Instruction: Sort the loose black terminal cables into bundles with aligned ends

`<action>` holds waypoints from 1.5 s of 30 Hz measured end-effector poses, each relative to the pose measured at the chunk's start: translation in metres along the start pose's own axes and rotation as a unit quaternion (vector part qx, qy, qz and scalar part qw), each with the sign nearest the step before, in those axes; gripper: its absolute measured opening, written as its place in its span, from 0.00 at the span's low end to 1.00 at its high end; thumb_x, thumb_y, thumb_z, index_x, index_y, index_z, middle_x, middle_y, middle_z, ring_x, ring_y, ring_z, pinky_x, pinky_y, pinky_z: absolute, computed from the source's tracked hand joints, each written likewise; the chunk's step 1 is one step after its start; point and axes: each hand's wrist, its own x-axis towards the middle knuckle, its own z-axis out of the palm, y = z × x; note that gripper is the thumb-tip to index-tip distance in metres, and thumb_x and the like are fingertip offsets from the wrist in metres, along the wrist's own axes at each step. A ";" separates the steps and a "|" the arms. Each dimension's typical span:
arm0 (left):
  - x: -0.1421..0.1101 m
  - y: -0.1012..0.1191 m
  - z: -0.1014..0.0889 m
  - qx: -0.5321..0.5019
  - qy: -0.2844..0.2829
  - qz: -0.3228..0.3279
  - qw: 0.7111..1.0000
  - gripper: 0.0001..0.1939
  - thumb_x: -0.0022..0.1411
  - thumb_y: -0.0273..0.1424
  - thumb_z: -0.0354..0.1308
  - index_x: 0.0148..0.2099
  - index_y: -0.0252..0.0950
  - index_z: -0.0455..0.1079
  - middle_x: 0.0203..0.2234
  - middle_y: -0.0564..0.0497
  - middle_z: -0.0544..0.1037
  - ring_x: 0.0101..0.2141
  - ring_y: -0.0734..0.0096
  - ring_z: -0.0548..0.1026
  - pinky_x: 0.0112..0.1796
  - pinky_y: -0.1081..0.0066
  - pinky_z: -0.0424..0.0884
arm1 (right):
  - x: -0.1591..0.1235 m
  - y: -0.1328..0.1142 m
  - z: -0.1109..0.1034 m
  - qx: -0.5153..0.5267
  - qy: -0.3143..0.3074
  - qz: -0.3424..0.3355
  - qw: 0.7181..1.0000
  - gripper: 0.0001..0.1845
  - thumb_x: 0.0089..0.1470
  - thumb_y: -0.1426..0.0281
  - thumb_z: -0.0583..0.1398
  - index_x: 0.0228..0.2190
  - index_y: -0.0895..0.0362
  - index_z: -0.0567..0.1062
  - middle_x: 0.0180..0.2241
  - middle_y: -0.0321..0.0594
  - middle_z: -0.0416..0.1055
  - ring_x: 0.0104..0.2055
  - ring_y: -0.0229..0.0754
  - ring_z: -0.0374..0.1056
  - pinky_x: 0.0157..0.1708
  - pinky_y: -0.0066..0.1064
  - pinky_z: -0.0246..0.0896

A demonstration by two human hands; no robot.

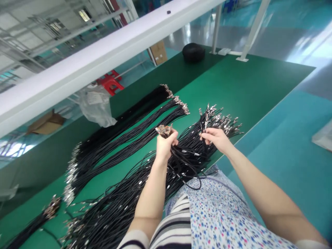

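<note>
My left hand [166, 141] is closed round a bunch of black cables, whose copper-coloured metal ends [164, 130] stick out above the fist. To its right, my right hand [214, 137] pinches a few black cables close to their silvery end terminals [206, 116]. Both hands are over a large loose heap of black cables [135, 188] along the table's near edge. More terminals [228, 124] of that heap fan out just beyond my right hand. The cables' lower lengths mix with the heap, so where each held one ends is hidden.
Sorted cable bundles [124, 128] lie farther back on the green table [246, 83]. Another bundle [33, 224] is at lower left. A white beam [103, 55] crosses above. Behind are a plastic bag [95, 105], a black coil [193, 53] and a red stool [111, 83].
</note>
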 end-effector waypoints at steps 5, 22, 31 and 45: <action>0.001 -0.007 0.004 0.053 -0.092 -0.062 0.992 0.13 0.43 0.30 0.63 0.32 0.30 0.68 0.16 0.57 0.65 0.14 0.85 0.59 0.18 0.76 0.59 | 0.003 -0.007 0.025 -0.042 -0.037 -0.041 0.998 0.14 0.47 0.61 0.58 0.21 0.59 0.71 0.13 0.32 0.60 0.18 0.31 0.54 0.20 0.25 0.48; 0.019 -0.039 0.011 0.069 -0.050 -0.073 0.994 0.11 0.46 0.33 0.60 0.29 0.29 0.68 0.11 0.56 0.64 0.14 0.80 0.61 0.18 0.76 0.58 | 0.016 0.007 0.038 -0.003 0.052 0.027 0.998 0.14 0.45 0.60 0.59 0.20 0.60 0.69 0.15 0.36 0.67 0.18 0.35 0.62 0.21 0.27 0.60; 0.022 -0.045 -0.001 -0.016 -0.026 -0.053 0.998 0.10 0.46 0.32 0.60 0.30 0.32 0.64 0.19 0.54 0.69 0.15 0.82 0.63 0.19 0.77 0.60 | 0.016 0.012 0.023 -0.237 -0.111 0.088 0.961 0.10 0.48 0.69 0.55 0.19 0.58 0.67 0.13 0.34 0.65 0.16 0.34 0.62 0.19 0.24 0.55; 0.014 -0.037 -0.001 0.049 -0.035 -0.089 0.994 0.13 0.45 0.35 0.62 0.25 0.30 0.65 0.15 0.55 0.65 0.14 0.81 0.63 0.19 0.77 0.59 | 0.003 0.030 0.027 -0.112 -0.056 0.020 0.992 0.13 0.48 0.62 0.56 0.25 0.59 0.73 0.17 0.34 0.64 0.17 0.33 0.60 0.19 0.25 0.54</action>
